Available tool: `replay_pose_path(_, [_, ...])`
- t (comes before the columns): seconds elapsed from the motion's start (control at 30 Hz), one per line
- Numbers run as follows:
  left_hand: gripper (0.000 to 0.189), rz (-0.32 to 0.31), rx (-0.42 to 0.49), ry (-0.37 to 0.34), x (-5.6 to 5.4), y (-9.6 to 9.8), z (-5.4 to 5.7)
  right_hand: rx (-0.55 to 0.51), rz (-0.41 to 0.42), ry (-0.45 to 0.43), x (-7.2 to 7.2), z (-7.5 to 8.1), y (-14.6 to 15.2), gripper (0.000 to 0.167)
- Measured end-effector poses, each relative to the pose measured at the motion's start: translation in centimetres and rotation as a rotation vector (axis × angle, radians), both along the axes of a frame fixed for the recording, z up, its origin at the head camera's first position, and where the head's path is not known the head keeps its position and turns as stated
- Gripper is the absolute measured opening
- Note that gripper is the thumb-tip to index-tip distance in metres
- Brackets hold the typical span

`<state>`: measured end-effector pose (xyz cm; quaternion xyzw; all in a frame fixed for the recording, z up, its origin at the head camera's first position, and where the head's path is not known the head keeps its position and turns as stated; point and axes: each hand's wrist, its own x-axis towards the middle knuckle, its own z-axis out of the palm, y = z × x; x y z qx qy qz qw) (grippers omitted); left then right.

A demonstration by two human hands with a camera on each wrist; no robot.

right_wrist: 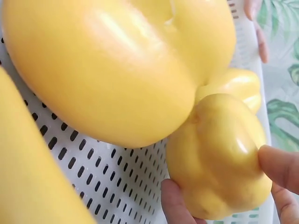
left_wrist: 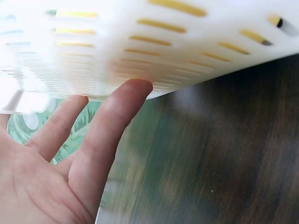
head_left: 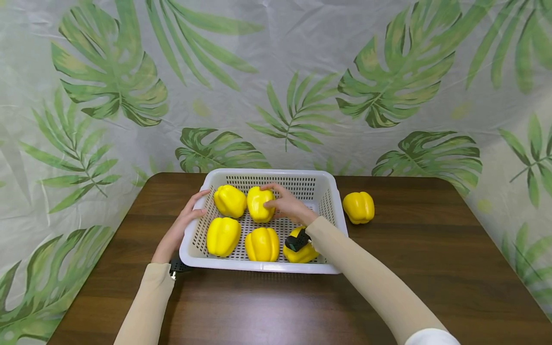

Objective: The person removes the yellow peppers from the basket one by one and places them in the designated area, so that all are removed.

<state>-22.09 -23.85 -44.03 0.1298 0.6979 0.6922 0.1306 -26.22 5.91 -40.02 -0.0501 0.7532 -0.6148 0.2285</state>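
Inside the white plastic basket [head_left: 263, 266], my right hand [head_left: 291, 207] grips a yellow bell pepper [head_left: 258, 207] at the back middle. In the right wrist view, the thumb and fingers bracket this bell pepper [right_wrist: 219, 156] on opposite sides. Another bell pepper [head_left: 230, 201] sits to its left, and a third [head_left: 222, 236] lies at the front left. At the front middle is one more bell pepper [head_left: 262, 244]; the right wrist partly covers the front-right bell pepper [head_left: 297, 256]. My left hand [head_left: 183, 223], fingers extended, touches the basket's left side from outside.
A yellow bell pepper [head_left: 359, 207] lies on the brown wooden table [head_left: 409, 249], just right of the basket. Behind the table hangs a leaf-printed cloth [head_left: 302, 43]. A small black device [head_left: 297, 240] is strapped at the right wrist.
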Motion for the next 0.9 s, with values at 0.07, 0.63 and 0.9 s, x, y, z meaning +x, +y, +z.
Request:
replay_pose_path(0.07, [0.054, 0.001, -0.003, -0.002, 0.0, 0.0, 0.0, -0.003, 0.005, 0.002, 0.0, 0.2, 0.2, 0.044])
replay_pose_path(0.63, [0.054, 0.013, -0.035, 0.003, 0.1, 0.0, 0.2, -0.034, 0.028, -0.001, 0.9, 2.1, 2.0, 0.045])
replay_pose_path(0.9, [0.055, 0.021, -0.047, -0.004, 0.1, 0.0, 0.2, -0.074, 0.029, 0.007, 1.3, 2.9, 3.6, 0.046])
